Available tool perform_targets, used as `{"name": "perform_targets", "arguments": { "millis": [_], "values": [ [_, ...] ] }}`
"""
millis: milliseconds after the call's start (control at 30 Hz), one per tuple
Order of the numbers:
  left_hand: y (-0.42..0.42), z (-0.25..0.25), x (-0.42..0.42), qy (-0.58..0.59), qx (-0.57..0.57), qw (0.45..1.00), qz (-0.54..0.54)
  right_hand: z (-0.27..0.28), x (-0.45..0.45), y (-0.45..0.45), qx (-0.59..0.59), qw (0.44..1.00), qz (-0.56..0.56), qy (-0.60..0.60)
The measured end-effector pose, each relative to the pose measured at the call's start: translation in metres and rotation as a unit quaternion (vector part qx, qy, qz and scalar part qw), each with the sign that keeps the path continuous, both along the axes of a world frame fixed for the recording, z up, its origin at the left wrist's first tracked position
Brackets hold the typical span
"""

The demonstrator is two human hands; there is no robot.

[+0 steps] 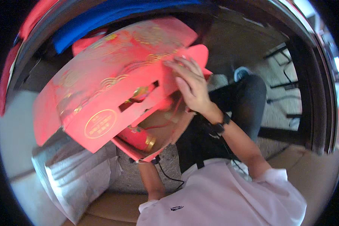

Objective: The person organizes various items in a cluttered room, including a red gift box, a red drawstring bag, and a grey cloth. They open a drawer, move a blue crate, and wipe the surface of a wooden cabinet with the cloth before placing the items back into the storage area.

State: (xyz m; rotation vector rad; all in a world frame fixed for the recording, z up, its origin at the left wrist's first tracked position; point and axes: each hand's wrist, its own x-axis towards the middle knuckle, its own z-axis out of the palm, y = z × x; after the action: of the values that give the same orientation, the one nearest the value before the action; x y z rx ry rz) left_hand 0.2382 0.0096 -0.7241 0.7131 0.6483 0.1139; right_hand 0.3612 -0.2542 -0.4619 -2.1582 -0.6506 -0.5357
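Note:
A red cardboard gift box with gold patterns (pixel 141 110) is tilted before me, its lid (pixel 124 63) raised and its side flaps sticking out. The lid's front panel has a cut-out slot and a gold ring with writing. My right hand (pixel 190 84) lies against the right end of this panel, fingers extended and thumb apart. Below the lid the brown inside (pixel 158 124) shows, with a red packet (pixel 134 138) and a small gold-coloured piece (pixel 150 142) in it. My left forearm (pixel 152 178) goes under the near edge of the box; the left hand itself is hidden there.
A crumpled silvery-white bag (pixel 79 172) stands left of the box. A blue cloth-like thing (pixel 115 11) lies behind the lid. A thin black cable (pixel 169 178) hangs near my left wrist. I sit on a brown seat (pixel 299 172); dark furniture (pixel 305 84) stands at the right.

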Motion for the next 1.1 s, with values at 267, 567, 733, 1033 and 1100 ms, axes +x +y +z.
{"name": "perform_targets", "arguments": {
  "millis": [267, 567, 733, 1033, 1100],
  "values": [
    [0.013, 0.081, 0.025, -0.061, 0.038, 0.997, 0.003, -0.007, 0.013, -0.002, 0.069, 0.983, -0.135, -0.101],
    [0.021, 0.14, 0.036, -0.122, 0.039, 0.991, 0.029, -0.058, -0.032, -0.007, 0.604, 0.723, -0.175, 0.286],
    [0.025, 0.132, 0.028, -0.085, 0.057, 0.994, 0.048, -0.083, -0.036, -0.034, 0.725, 0.549, -0.004, 0.415],
    [0.097, 0.091, 0.036, -0.068, -0.011, 0.995, 0.071, -0.078, -0.04, -0.023, 0.677, 0.623, 0.012, 0.392],
    [0.116, 0.098, 0.036, -0.073, -0.006, 0.997, 0.023, -0.08, -0.04, -0.027, 0.67, 0.642, 0.031, 0.372]
  ]
}}
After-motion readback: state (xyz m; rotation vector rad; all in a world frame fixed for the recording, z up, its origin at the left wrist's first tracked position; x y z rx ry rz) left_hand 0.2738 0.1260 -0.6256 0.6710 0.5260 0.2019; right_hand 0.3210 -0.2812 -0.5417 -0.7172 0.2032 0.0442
